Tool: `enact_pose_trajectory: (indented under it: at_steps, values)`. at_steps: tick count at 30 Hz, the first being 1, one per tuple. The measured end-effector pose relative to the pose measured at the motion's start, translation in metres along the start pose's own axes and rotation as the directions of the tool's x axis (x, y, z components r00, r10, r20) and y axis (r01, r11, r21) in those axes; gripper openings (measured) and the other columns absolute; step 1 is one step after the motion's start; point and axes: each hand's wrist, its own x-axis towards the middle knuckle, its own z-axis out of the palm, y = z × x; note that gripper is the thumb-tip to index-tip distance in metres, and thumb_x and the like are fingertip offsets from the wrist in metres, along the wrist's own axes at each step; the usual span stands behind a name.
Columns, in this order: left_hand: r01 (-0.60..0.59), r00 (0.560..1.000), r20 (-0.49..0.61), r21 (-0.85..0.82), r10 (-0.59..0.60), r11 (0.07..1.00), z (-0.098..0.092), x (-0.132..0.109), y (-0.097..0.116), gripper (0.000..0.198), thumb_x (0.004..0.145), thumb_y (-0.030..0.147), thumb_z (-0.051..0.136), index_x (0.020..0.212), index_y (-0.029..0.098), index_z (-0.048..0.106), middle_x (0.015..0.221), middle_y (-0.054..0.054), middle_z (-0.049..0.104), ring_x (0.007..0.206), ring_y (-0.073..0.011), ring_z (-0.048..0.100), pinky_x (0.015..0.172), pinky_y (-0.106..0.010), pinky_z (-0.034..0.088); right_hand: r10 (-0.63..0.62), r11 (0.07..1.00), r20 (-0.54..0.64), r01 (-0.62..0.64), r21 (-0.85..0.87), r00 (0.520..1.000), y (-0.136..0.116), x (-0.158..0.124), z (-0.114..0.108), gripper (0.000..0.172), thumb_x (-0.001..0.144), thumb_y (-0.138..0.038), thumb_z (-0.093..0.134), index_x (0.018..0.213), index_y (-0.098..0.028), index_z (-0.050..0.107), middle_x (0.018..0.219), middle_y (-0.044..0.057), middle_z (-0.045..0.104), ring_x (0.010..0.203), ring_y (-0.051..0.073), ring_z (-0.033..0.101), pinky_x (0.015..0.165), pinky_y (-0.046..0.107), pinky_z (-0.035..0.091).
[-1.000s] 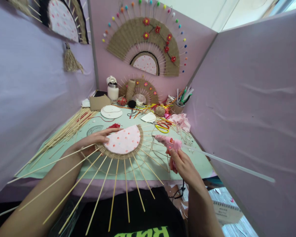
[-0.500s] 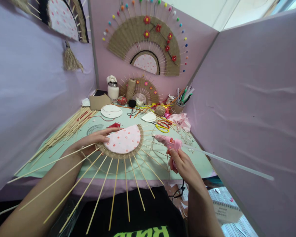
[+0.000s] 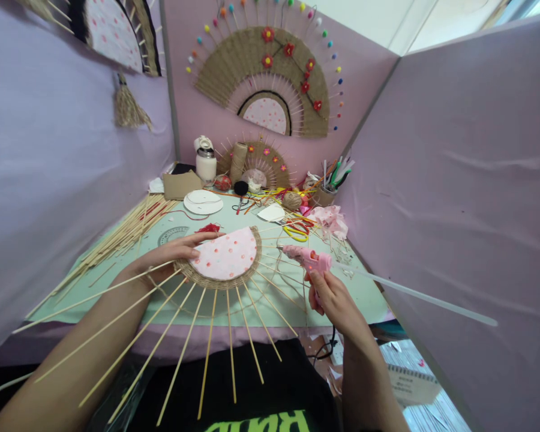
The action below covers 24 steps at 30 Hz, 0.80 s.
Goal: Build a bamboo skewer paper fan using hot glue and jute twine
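My left hand (image 3: 175, 253) grips a half-round fan (image 3: 227, 255) at its left end, thumb on top and the other fingers partly hidden behind it. The fan has a white face with pink-red spots, a twine-wrapped curved rim and thin wooden sticks fanning out toward me. In my right hand (image 3: 330, 297) is a pink hot glue gun (image 3: 306, 258), its nozzle pointing left toward the fan's right-hand sticks. A long translucent glue stick (image 3: 414, 294) juts from its back. A loose strand of twine (image 3: 274, 294) hangs around the sticks.
Wooden sticks (image 3: 112, 243) lie in a pile at the left, near a clear protractor (image 3: 173, 235). Further back are a white bottle (image 3: 206, 165), a twine spool (image 3: 238, 162), yellow-and-red scissors (image 3: 296, 233) and a tool cup (image 3: 324, 195). A finished fan (image 3: 234, 63) hangs on the back panel.
Hardly anything differs. Both hands, the fan and the glue gun keep nearly the same place, with only a very slight shift of the view.
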Motion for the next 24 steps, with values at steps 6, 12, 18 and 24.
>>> enact_pose_trajectory:
  at_steps: [6, 12, 18, 24]
  values:
    - [0.022, 1.0, 0.001, -0.024, -0.021, 0.999, 0.0, 0.001, -0.001, 0.078, 0.066, 0.034, 0.06, 0.141, 0.019, 0.041, 0.13, -0.009, 0.057, 0.117, -0.0357, 0.053, 0.091, -0.038, 0.046, 0.007, 1.0, -0.001, -0.007, 0.013, 1.0, 0.001, 0.0, 0.001, 0.044, 0.09, -0.059, 0.037, 0.081, -0.02, 0.054, 0.05, -0.002, 0.054, 0.043, 0.012, 0.048, 0.045, 0.024, 0.037]
    - [0.026, 1.0, 0.016, 0.018, -0.026, 0.999, -0.002, 0.001, -0.001, 0.078, 0.067, 0.035, 0.059, 0.142, 0.021, 0.04, 0.132, -0.008, 0.056, 0.117, -0.036, 0.054, 0.089, -0.038, 0.048, 0.012, 1.0, -0.011, -0.012, 0.003, 1.0, 0.0, 0.0, 0.001, 0.044, 0.09, -0.059, 0.036, 0.084, -0.019, 0.055, 0.05, -0.002, 0.054, 0.045, 0.012, 0.049, 0.046, 0.024, 0.037]
    - [-0.004, 1.0, 0.002, 0.036, 0.004, 0.999, -0.004, 0.002, -0.003, 0.076, 0.069, 0.034, 0.058, 0.141, 0.02, 0.041, 0.138, -0.007, 0.051, 0.119, -0.0359, 0.052, 0.092, -0.038, 0.047, 0.036, 0.999, -0.003, -0.036, -0.017, 0.999, -0.007, -0.003, -0.001, 0.046, 0.088, -0.061, 0.038, 0.082, -0.019, 0.055, 0.05, -0.002, 0.054, 0.044, 0.013, 0.047, 0.048, 0.026, 0.037]
    - [-0.076, 0.997, 0.011, 0.044, 0.076, 0.996, -0.013, 0.005, -0.004, 0.077, 0.072, 0.039, 0.059, 0.142, 0.014, 0.039, 0.125, -0.014, 0.061, 0.107, -0.035, 0.06, 0.085, -0.039, 0.051, 0.025, 0.997, -0.149, -0.012, 0.083, 0.988, -0.006, -0.012, -0.032, 0.05, 0.087, -0.063, 0.038, 0.094, -0.018, 0.058, 0.049, -0.003, 0.052, 0.044, 0.012, 0.044, 0.047, 0.026, 0.035]
